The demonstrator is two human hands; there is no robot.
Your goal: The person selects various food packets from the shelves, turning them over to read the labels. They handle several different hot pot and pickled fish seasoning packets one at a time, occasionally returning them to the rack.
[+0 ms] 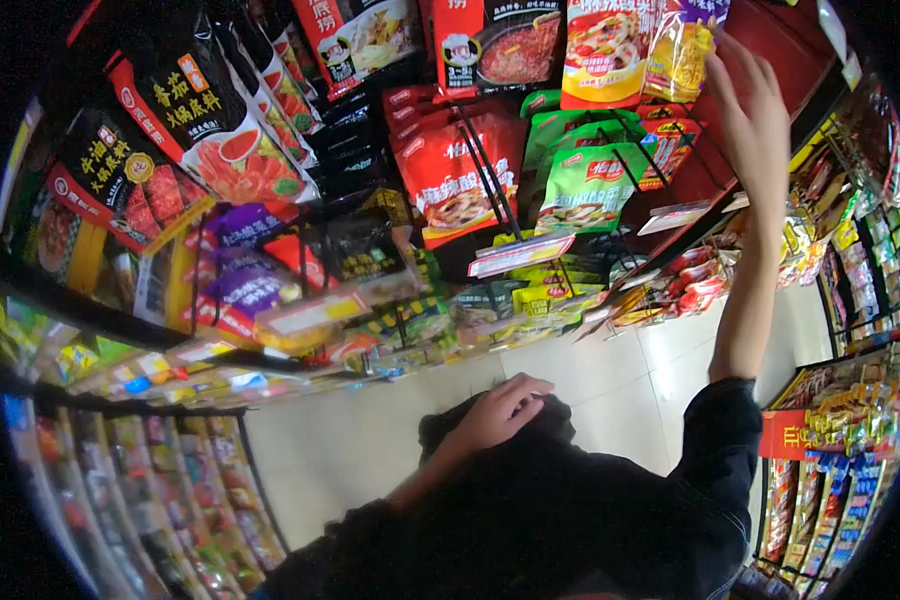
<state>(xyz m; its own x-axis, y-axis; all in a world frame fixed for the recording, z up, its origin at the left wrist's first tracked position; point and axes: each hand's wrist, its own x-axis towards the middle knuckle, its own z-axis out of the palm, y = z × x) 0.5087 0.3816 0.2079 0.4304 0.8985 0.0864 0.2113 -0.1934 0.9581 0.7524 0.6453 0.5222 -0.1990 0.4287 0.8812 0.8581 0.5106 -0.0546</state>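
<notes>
My right hand (752, 100) is raised at the upper right, its fingers apart, beside a purple and yellow packet (678, 50) at the end of the upper row. Whether the fingertips touch that packet I cannot tell. Left of it hangs a red and yellow packet (604, 50). Below are green packets (588, 190) and red packets (460, 175) on hooks. Low in the middle, my left hand (510, 408) rests near my dark clothing with its fingers curled; what they hold, if anything, is hidden.
Black hotpot packets (215, 115) hang at the upper left. Price tags (520, 255) stick out on the hook ends. Pale floor tiles (610, 410) lie below the rack. More snack shelves stand at the lower left (160, 490) and along the right side (840, 470).
</notes>
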